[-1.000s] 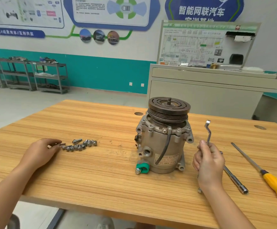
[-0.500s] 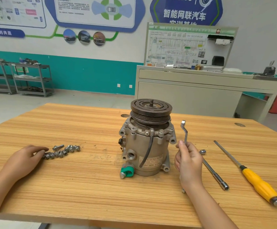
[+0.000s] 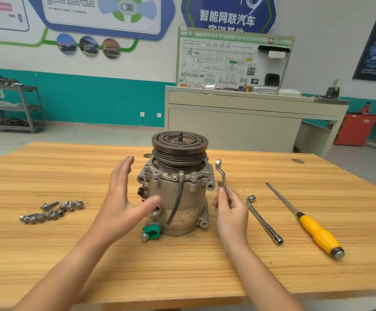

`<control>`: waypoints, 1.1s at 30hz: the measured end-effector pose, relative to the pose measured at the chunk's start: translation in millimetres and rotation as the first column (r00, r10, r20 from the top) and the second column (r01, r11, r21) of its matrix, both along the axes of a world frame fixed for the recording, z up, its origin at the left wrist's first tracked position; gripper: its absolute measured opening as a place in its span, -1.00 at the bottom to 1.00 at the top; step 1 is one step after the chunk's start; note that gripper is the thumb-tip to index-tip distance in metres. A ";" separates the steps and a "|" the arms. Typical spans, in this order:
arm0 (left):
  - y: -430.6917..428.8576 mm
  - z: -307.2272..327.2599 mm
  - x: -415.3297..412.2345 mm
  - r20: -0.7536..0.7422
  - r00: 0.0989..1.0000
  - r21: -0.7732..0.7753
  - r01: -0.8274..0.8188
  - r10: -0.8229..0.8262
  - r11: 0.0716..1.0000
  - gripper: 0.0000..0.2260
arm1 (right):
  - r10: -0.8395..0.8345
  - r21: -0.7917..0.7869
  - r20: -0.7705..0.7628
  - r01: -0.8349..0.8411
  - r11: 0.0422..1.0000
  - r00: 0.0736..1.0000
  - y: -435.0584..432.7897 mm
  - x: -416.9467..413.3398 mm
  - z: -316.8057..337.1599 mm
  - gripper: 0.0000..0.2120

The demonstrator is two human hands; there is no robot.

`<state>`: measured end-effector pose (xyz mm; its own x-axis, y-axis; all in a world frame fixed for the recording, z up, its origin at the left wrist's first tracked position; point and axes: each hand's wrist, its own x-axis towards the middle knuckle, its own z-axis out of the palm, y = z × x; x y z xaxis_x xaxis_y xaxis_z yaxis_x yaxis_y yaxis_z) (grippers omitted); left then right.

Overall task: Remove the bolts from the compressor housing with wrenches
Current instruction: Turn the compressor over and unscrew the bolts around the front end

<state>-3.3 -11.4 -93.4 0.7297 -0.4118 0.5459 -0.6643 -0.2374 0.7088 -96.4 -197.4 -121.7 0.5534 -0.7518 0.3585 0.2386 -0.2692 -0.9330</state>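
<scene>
Counter (image 3: 48,254): wood, wide, carries everything.

Compressor housing (image 3: 189,198) stands on end at centre, dark pulley (image 3: 179,149) on top, green cap (image 3: 151,231) at its near-left foot. Cast metal, so I reckon heavy & rigid, and likely top-heavy w/ that pulley. It'd prob twist or rock under wrench torque. Best hold is round the mid body or a mounting ear. Not the pulley, which I'd expect to spin, nor the black cable (image 3: 179,198) down the front.

Left grip (image 3: 119,205): fingers spread, holding nothing, just left of the housing w/ thumb across its near face. Can't tell if it's touching.

Right grip (image 3: 230,212): just right of the housing, pinching the shank of the ring wrench (image 3: 221,173), upright w/ ring end up beside the flange. Thin steel and maybe slick, so I'd hold low on the shank for leverage.

Screwdriver (image 3: 317,232), yellow handle, lies far right. Socket wrench (image 3: 264,221) lies between it & my right grip.

Bolts (image 3: 52,211): loose pile well left of the housing. Small and prone to roll. A few heads seem left on the flange under the pulley.
</scene>
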 end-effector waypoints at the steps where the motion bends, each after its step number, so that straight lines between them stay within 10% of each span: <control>1: -14.0 -2.7 -7.1 -0.009 0.999 0.014 0.033 -0.033 0.999 -0.03 | -0.025 -0.039 -0.023 0.024 0.999 0.999 -1.9 0.4 -0.3 -0.68; 12: -35.3 -19.8 -19.4 -0.059 0.998 -0.173 -0.008 -0.003 0.985 -0.04 | -0.325 -0.382 -0.581 0.102 0.919 0.746 -66.3 13.4 -5.2 -0.75; 33: -37.4 -17.9 -10.1 0.051 0.979 0.123 -0.200 0.195 0.972 0.16 | -0.403 -0.449 -0.606 0.123 0.885 0.686 -81.8 20.5 -14.3 -0.77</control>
